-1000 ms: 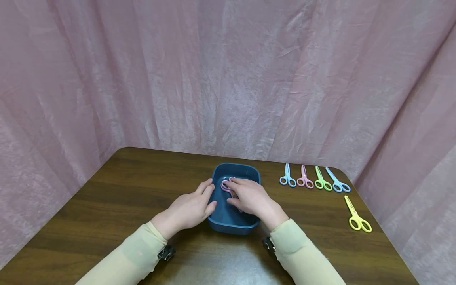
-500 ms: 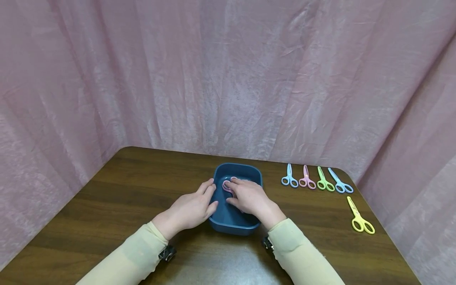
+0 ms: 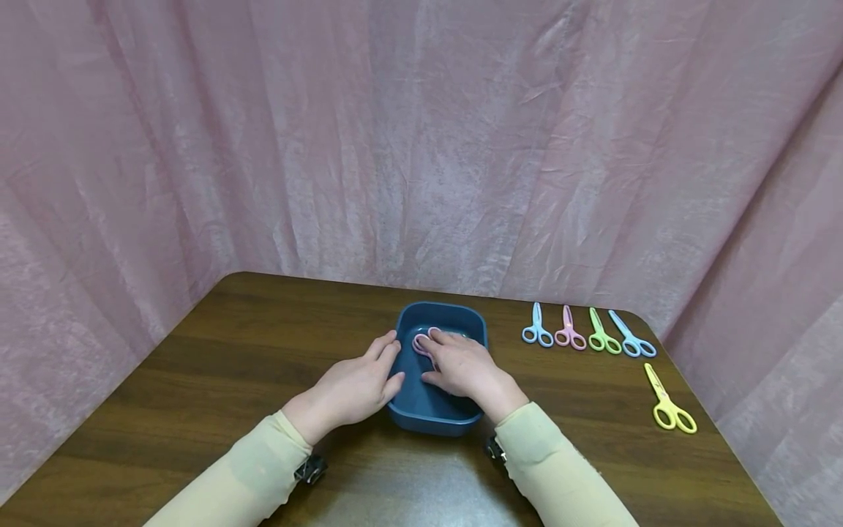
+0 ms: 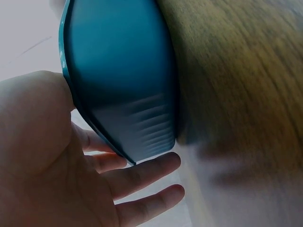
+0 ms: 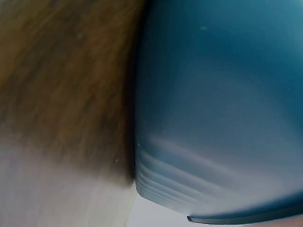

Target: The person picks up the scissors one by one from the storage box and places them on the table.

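Observation:
A dark blue plastic bin (image 3: pixel 421 410) stands near the middle of the table in the head view. My left hand (image 3: pixel 349 384) lies along its left rim with fingers extended; in the left wrist view, the left hand (image 4: pixel 61 156) touches the rim and some fingers reach past the bin's wall (image 4: pixel 123 71). Inside the bin, my right hand (image 3: pixel 467 369) holds pink scissors (image 3: pixel 421 345) between thumb and fingers. Their handle loops show past my fingertips, while the blades are mostly hidden under the hand. The right wrist view shows only the bin's outer wall (image 5: pixel 213 109) beside the table.
To the right, a row of scissors lies on the wooden table (image 3: pixel 276 329): blue (image 3: pixel 537 326), pink (image 3: pixel 569 331), green (image 3: pixel 603 335) and another blue pair (image 3: pixel 631 338). Yellow scissors (image 3: pixel 670 410) lie nearer the right edge. A pink curtain (image 3: pixel 421 146) hangs behind.
The head view has shifted slightly, so the table things appear a little further right. Both hands stay at the bin. Less of the pink scissors' blades shows under my right hand.

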{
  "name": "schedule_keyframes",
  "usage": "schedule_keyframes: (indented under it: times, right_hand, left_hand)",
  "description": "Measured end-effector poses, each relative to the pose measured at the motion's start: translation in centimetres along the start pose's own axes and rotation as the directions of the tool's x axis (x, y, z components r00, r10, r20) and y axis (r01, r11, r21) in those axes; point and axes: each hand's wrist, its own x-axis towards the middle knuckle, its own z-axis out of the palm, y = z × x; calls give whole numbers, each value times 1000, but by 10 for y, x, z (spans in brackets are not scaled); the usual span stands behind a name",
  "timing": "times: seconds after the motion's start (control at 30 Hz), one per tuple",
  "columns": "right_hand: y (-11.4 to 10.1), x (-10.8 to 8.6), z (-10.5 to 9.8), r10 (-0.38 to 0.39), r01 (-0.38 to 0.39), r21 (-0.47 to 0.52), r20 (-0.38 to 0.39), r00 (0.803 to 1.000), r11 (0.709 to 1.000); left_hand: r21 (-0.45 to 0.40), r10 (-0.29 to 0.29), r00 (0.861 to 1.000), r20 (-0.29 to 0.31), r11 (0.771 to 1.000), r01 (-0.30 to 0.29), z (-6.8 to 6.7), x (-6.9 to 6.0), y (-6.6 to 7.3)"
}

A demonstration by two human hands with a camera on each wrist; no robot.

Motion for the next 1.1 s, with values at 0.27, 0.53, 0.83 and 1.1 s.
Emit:
schedule_keyframes:
  times: [0.27, 0.53, 0.83, 1.1]
  right_hand:
    - [0, -1, 0, 9, -9, -12, 13, 1000, 1000]
    - [1, 0, 2, -4, 4, -23, -1, 1000, 1000]
    - [0, 0, 1, 10, -9, 17, -48, 999, 1000]
    - [1, 0, 2, -23, 20, -24, -104, 994, 999]
  left_hand:
    - [-15, -6, 1000, 8, 1000, 6, -2, 0, 2]
    - [-16, -8, 1000, 10, 1000, 8, -1, -1, 1]
    - [-9, -7, 1000, 5, 1000, 7, -1, -1, 1]
    - [-5, -9, 1000, 10, 1000, 9, 0, -1, 0]
